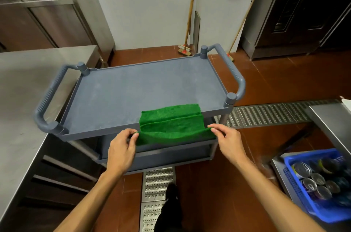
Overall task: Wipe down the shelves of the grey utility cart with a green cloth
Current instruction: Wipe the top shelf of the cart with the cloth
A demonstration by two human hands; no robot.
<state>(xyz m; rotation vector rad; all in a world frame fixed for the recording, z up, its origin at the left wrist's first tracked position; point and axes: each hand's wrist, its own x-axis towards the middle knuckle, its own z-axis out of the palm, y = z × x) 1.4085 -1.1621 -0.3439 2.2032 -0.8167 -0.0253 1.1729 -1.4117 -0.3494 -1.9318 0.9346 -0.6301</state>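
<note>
Pinching the two near corners of the green cloth, the left hand and the right hand hold its front edge stretched between them, just in front of the near rim of the grey cart. On each hand, thumb and fingers are curled onto a corner. The cloth lies in loose pleats: its far part rests on the near right area of the top shelf, and its near part hangs over the rim above the lower shelf. The cart stands on a red tiled floor, beside a steel counter at left. A blue crate of cans sits at lower right.
</note>
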